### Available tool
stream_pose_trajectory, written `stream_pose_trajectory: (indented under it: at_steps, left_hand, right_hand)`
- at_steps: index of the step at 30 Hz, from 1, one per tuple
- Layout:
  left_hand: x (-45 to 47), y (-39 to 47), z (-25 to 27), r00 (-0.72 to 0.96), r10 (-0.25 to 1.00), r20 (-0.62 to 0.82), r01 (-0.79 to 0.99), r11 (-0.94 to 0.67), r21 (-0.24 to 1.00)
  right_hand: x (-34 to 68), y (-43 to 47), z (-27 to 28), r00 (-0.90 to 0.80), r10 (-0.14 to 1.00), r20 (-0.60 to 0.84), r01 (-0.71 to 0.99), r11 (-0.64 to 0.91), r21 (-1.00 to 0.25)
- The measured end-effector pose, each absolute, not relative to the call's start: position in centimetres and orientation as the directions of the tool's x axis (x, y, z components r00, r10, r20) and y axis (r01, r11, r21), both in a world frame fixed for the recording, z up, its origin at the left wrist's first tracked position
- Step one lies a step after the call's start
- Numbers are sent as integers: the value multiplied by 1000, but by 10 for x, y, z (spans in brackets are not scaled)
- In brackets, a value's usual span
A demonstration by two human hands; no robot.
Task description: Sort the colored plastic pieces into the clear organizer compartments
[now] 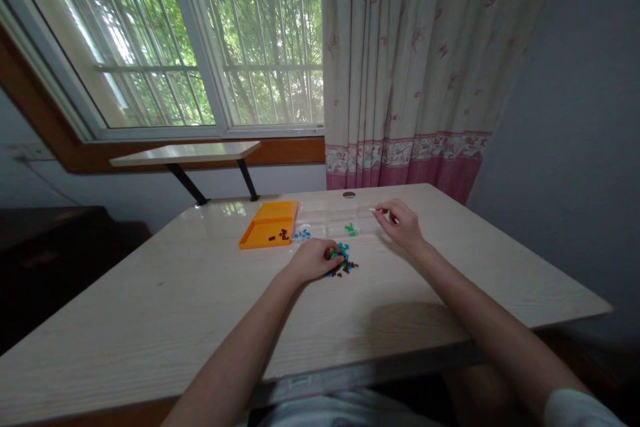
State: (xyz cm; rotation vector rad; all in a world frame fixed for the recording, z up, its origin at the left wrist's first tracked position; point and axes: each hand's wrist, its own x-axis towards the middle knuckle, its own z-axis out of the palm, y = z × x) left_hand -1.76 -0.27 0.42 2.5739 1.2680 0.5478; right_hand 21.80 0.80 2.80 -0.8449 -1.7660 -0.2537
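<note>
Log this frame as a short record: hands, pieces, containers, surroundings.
left hand: curled at a mixed pile of blue, green and dark pieces
right hand: pinching a small pale piece near the right end of a clear tray
clear tray: blue pieces left, green pieces right, near side
orange case: left of tray; dark pieces in near half
surroundings: table, window, curtain

Left hand point(314, 260) nearer the body, fingers curled, pointing rightward. Right hand point(401, 223) farther out, thumb and forefinger pinched, other fingers bent. Left forearm point(245, 337) and right forearm point(480, 310) bare, both angling inward to the hands; wrists well apart.
</note>
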Motion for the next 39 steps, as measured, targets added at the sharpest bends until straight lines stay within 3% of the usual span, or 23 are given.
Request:
stream_pose_trajectory:
  at_steps: [12, 21, 30, 35, 39]
  left_hand:
    - [-16, -6, 9, 547, 812, 201, 731, -581, 357]
    - [-14, -7, 7, 548, 807, 221, 680, -583, 444]
    - [-14, -5, 5, 550, 805, 222, 708, -591, 387]
    - [-13, -6, 5, 546, 805, 231, 670, -585, 457]
    - [-12, -4, 3, 492, 832, 255, 614, -540, 576]
  right_hand:
    - [218, 9, 26, -172, 404, 898, 657, 726, -201]
    - [236, 25, 16, -95, 562, 821, 765, 569, -302]
    - [252, 49, -12, -77, 793, 605, 908, 306, -286]
    - [242, 42, -9, -128, 791, 598, 868, 381, -318]
    - [218, 23, -2, -334, 745, 577, 754, 579, -311]
